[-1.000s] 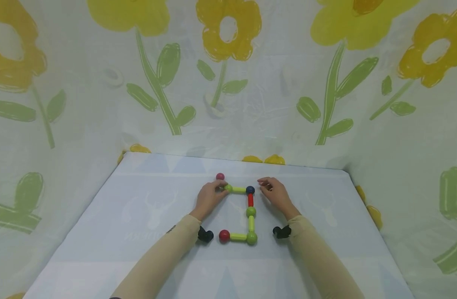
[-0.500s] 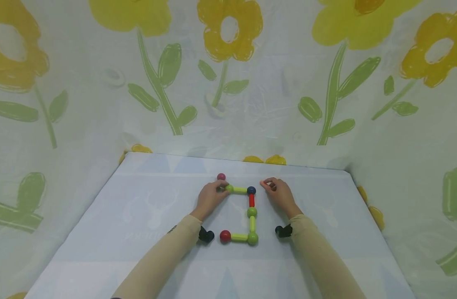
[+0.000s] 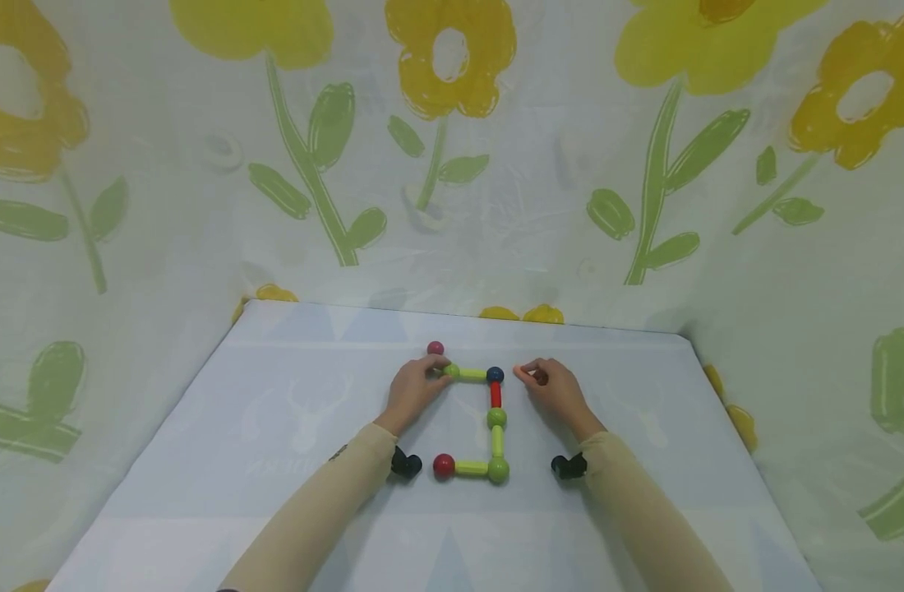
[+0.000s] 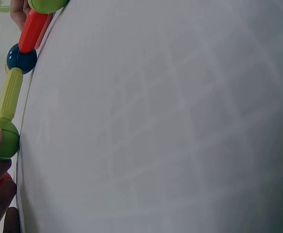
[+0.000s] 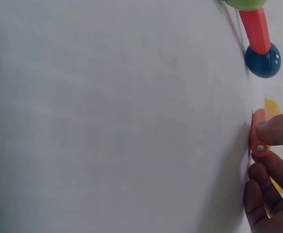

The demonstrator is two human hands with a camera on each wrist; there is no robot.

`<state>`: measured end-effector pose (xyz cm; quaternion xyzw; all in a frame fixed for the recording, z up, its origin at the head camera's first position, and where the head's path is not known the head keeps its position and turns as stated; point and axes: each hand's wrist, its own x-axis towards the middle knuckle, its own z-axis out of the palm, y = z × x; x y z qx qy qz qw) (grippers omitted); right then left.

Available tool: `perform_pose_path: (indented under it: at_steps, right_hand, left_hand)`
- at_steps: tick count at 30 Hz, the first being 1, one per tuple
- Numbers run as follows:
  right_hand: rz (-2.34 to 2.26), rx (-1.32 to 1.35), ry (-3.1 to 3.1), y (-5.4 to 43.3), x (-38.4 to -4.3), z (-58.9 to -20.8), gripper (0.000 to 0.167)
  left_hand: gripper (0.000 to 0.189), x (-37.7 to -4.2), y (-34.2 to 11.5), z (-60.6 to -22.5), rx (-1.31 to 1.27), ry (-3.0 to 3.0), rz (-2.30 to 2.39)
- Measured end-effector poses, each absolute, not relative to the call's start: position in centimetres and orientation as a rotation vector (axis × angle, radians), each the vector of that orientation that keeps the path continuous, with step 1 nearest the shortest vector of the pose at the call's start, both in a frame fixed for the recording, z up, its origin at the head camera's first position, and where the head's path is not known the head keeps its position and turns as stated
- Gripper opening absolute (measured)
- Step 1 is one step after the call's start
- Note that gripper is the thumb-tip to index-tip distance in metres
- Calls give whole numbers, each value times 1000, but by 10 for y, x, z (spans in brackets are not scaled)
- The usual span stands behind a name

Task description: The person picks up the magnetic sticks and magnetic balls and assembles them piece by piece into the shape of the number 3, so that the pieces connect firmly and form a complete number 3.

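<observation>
My left hand (image 3: 411,390) pinches a green ball (image 4: 6,140) at the upper left end of a chain of magnetic balls and rods. A lime rod (image 3: 472,374) joins that ball to a dark blue ball (image 3: 495,375). From there a red rod (image 3: 495,395), a green ball (image 3: 496,418) and another lime rod (image 3: 497,441) run toward the near side. My right hand (image 3: 559,390) pinches a short coral-orange rod (image 5: 256,138) between thumb and fingers, with a metal dot showing at its near end. This rod is just right of the blue ball, apart from it.
A green corner ball (image 3: 499,469), a lime rod (image 3: 471,469) and a red ball (image 3: 444,466) form the chain's near side. Beyond my left fingers is a pink ball (image 3: 435,349). A flower-printed curtain (image 3: 541,181) rises behind the white table (image 3: 289,485).
My right hand has shifted slightly nearer and to the right, and the coral-orange rod now shows at its fingertips, level with the blue ball. The left hand stays on the green ball.
</observation>
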<state>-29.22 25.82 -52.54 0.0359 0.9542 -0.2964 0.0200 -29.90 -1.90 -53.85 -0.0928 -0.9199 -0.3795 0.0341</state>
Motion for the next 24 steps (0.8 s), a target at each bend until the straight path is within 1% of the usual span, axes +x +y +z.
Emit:
perform_pose_path:
  at_steps: [7,14,24]
  right_hand:
    - [-915,42,2959,262,-279,-526,26]
    - [-913,15,2942,264,-265,-525,26]
    - [-900,-63,2938,270,-243,-526,21]
  left_hand:
    - [30,-298,-20,-537,-297,-2814,-1177]
    - [30,-299,-20,-538,-298,-2818,-1179]
    - [30,-298,-20,-536,-301,-2823,-1192]
